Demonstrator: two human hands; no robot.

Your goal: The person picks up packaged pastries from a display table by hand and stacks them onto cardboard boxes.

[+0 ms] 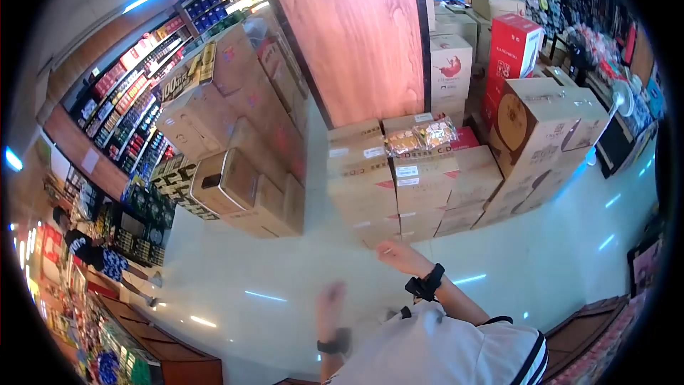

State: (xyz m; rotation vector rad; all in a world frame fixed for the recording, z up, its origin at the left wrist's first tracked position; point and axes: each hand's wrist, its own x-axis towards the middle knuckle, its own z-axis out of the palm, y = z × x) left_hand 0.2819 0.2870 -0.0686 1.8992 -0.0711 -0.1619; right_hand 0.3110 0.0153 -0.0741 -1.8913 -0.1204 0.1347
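Since the boxes (427,196) stand ahead of the fingers, I judge this an approach calling for a forward reach, though I can't tell whether the left hand (330,308) or right hand (405,257) is open or closed.

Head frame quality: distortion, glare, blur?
Head view: strong wide-angle distortion, with stocked shelves slanting and corners black; head view: bright light streaks on the glossy floor, highlights on the shiny packets; head view: left hand looks blurred, right hand somewhat crisper.
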